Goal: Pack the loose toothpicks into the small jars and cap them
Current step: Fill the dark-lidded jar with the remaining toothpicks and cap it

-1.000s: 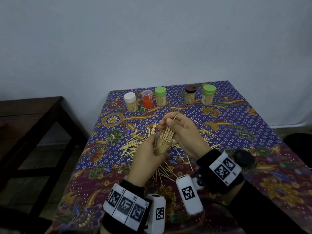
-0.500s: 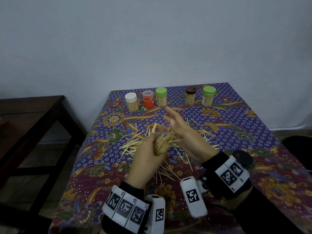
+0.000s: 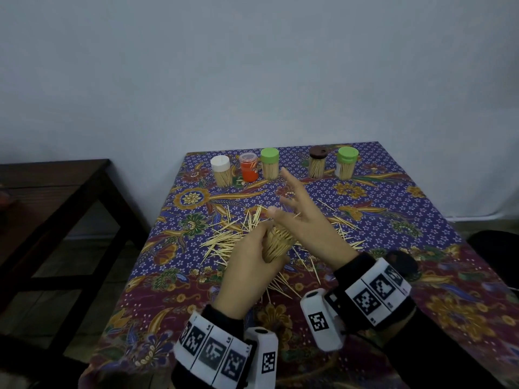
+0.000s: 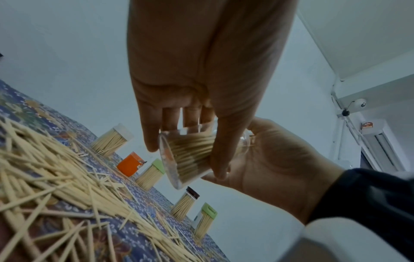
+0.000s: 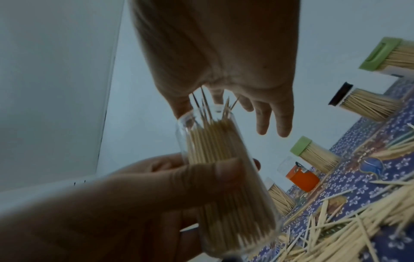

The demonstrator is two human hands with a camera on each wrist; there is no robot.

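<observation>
One table (image 3: 421, 220): cloth-covered, loose toothpicks (image 3: 224, 237) scattered mid-cloth.
Left hand (image 3: 247, 265): fingers wrapped round clear jar (image 5: 224, 177), nearly full, uncapped.
Right hand (image 3: 306, 220): fingers spread above jar mouth.
Risk: protruding picks may spill if the jar tilts.

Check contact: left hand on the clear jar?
Touching. The right wrist view shows the left hand's thumb wrapped across the clear jar packed with toothpicks.
</observation>
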